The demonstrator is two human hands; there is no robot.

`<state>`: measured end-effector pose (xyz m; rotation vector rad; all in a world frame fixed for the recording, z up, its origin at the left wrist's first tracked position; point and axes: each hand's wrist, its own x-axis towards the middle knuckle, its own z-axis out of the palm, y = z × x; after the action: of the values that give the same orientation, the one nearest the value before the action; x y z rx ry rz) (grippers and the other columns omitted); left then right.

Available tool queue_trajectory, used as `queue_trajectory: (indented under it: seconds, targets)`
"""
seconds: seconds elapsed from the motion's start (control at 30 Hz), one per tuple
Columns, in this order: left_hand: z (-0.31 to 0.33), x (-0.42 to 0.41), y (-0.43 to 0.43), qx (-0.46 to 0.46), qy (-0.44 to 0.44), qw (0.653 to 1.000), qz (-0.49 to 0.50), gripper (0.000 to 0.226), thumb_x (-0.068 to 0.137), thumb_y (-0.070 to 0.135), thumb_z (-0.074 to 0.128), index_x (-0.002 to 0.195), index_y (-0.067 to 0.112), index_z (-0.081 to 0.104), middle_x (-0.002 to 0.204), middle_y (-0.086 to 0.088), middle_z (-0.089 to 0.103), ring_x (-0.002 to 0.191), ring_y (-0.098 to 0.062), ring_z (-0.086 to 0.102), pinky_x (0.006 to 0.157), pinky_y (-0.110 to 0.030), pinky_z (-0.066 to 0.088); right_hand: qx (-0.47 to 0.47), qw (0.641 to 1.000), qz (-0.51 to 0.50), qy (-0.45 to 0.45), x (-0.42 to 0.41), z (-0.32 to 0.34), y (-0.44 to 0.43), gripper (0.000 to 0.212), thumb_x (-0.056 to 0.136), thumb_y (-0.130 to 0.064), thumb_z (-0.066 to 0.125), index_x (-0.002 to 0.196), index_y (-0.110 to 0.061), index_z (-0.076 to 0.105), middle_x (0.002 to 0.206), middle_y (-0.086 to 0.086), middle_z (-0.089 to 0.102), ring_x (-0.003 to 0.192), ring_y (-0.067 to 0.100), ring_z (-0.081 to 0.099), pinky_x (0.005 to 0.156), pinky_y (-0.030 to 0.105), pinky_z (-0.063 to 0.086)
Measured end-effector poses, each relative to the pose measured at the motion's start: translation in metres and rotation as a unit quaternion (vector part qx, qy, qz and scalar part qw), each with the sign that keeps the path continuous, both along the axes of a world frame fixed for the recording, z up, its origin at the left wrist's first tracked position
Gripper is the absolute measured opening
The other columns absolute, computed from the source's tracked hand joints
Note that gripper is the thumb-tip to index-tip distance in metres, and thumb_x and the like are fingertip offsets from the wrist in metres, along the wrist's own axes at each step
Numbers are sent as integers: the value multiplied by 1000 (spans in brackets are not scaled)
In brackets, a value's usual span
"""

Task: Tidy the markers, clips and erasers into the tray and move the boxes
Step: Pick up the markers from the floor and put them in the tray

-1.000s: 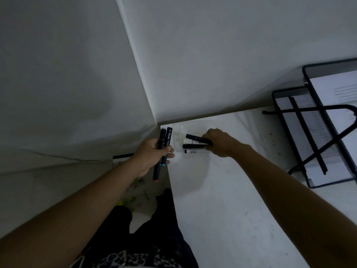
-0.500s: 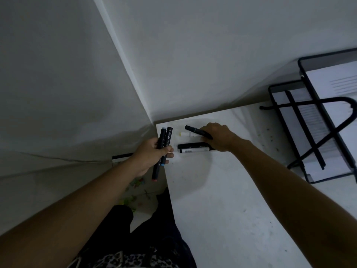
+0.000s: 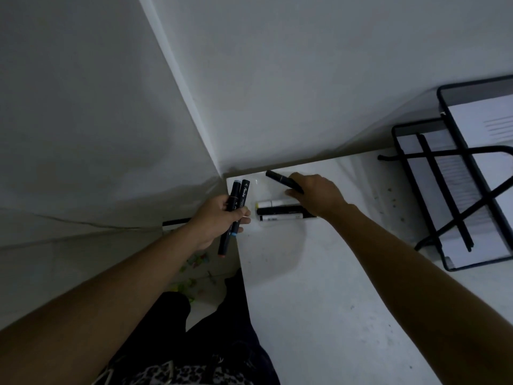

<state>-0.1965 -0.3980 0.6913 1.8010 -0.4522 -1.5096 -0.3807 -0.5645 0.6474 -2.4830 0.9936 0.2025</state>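
Note:
My left hand point(image 3: 215, 222) grips two black markers point(image 3: 236, 209) upright beside the table's left edge. My right hand point(image 3: 319, 194) pinches another black marker point(image 3: 280, 180) and holds it tilted above a clear tray point(image 3: 256, 184) in the table's far left corner. Inside the tray lie a white marker point(image 3: 270, 203), a black marker point(image 3: 280, 210) and a white-barrelled marker point(image 3: 280, 217), side by side. The tray's outline is faint and hard to trace.
A black wire paper rack point(image 3: 444, 195) with sheets in it stands at the right on the white table point(image 3: 319, 301). Walls meet right behind the tray. Small coloured bits point(image 3: 194, 262) lie on the floor below the left edge.
My right hand has lifted its black marker up and back, away from the markers lying in the tray. My left hand has stayed put with its two markers.

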Motion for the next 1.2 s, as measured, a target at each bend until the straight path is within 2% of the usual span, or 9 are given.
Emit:
queue_trajectory:
  seconds: [0.1, 0.23, 0.37, 0.5, 0.67, 0.8, 0.87, 1.03, 1.2]
  targets:
    - [0, 0, -2, -2, 6, 1000, 2, 16, 93, 6, 56, 108, 5, 57, 107, -14, 68, 97, -22, 69, 73, -33, 57, 13, 1000, -5, 21, 2, 0, -4, 44, 91, -56, 49, 113, -18, 50, 87, 0, 55, 74, 20, 56, 65, 35, 49]
    - [0, -1, -6, -7, 10, 1000, 4, 21, 93, 6, 56, 113, 2, 56, 109, -15, 68, 98, -23, 68, 79, -37, 57, -20, 997, 73, 12, 1, -11, -2, 34, 101, -37, 33, 117, -13, 52, 101, 8, 57, 90, 27, 56, 76, 38, 40]
    - [0, 0, -9, -15, 5, 1000, 8, 17, 92, 7, 58, 109, 4, 58, 108, -15, 69, 98, -22, 68, 86, -40, 55, -40, 995, 88, 25, -1, -16, -2, 35, 101, -31, 37, 131, -19, 50, 115, 10, 52, 104, 27, 50, 95, 42, 34]
    - [-1, -1, -14, -28, -7, 999, 32, 14, 89, 12, 63, 103, 10, 60, 102, -9, 72, 96, -19, 69, 94, -38, 52, -13, 999, 29, -40, 0, -12, 9, 31, 98, -27, 43, 125, -15, 53, 105, 8, 55, 94, 27, 55, 85, 38, 38]
    - [9, -15, -40, -55, -4, 995, 81, 24, 93, 23, 58, 114, 11, 56, 105, 6, 71, 96, -7, 63, 80, -25, 47, 230, 935, -149, -223, 10, 24, 31, 29, 87, -39, 65, 92, -11, 61, 71, -7, 57, 59, 0, 52, 56, 11, 41]
    - [10, -31, -58, -71, -26, 989, 128, 30, 90, 29, 62, 117, 17, 55, 111, 3, 66, 100, -12, 61, 79, -28, 48, 411, 866, -153, -239, 13, 34, 44, 45, 76, -43, 76, 105, -12, 65, 87, 6, 69, 75, 10, 66, 69, 27, 54]
    - [8, -36, -61, -65, 3, 988, 138, 31, 87, 31, 67, 114, 22, 56, 112, 3, 67, 103, -14, 62, 84, -34, 50, 397, 876, -153, -228, 10, 30, 45, 41, 76, -38, 78, 105, -12, 65, 82, 3, 67, 68, 11, 62, 64, 25, 50]
    - [5, -29, -53, -75, -10, 980, 186, 18, 86, 26, 68, 100, 17, 60, 102, 3, 66, 91, -8, 59, 70, -26, 43, 204, 969, -99, -103, -11, 19, 25, 30, 81, -38, 73, 96, -14, 65, 90, 7, 64, 79, 24, 59, 70, 31, 45]
    - [1, -3, -46, -71, -76, 967, 232, 27, 81, 22, 74, 100, 10, 60, 82, 1, 61, 71, -12, 53, 64, -24, 43, 38, 997, -40, -47, -25, 17, -1, 21, 89, -29, 64, 107, -17, 65, 95, 4, 57, 83, 22, 58, 75, 34, 48]
